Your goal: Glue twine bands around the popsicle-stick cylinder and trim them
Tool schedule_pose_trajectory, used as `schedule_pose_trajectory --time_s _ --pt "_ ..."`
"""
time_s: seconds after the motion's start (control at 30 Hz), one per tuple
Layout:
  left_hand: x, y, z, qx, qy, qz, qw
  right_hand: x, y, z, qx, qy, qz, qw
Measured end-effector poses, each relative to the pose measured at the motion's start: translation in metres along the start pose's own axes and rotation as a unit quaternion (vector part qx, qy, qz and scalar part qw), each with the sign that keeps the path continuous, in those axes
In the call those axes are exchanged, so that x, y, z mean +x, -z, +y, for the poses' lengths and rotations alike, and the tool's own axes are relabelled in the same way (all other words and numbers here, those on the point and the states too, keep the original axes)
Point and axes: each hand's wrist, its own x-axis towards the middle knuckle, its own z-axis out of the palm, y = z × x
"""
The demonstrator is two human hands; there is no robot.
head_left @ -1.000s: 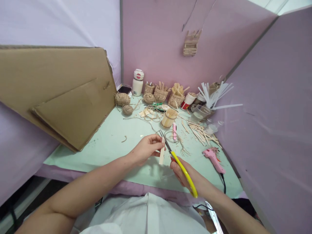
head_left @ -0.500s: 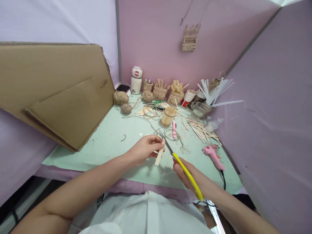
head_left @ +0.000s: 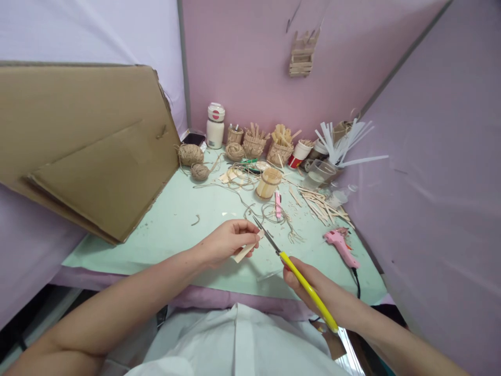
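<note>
- I see the left hand (head_left: 235,237) at lower centre, its thumb and fingertips pinched on a flat wooden strip (head_left: 244,253), which slants up toward 2 o'clock.
- The right hand (head_left: 313,274) is curled around the yellow-handled scissors (head_left: 307,289), blades aimed toward 11 o'clock, just beside the strip's upper end; I cannot tell whether they touch it.
- From the strip, I find a wooden cup (head_left: 267,185) and pink utility knife (head_left: 277,205) at 1 o'clock, a pink glue gun (head_left: 343,248) at 3.

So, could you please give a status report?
Left hand pinching pale strip. Right hand gripping yellow-handled scissors, blades by the strip's end. Loose twine just beyond.
</note>
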Motion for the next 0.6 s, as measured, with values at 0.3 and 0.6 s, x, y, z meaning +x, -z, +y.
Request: schedule_pose_trajectory --time_s 0.3,0.6 --pt "-0.005 -0.001 0.002 0.022 0.009 -0.005 1.0 -0.008 0.004 0.001 0.019 -0.028 -0.031 0.999" --pt "-0.008 0.005 0.006 0.06 0.018 -0.023 0.998 -0.013 0.005 0.006 0.033 -0.033 -0.061 0.997"
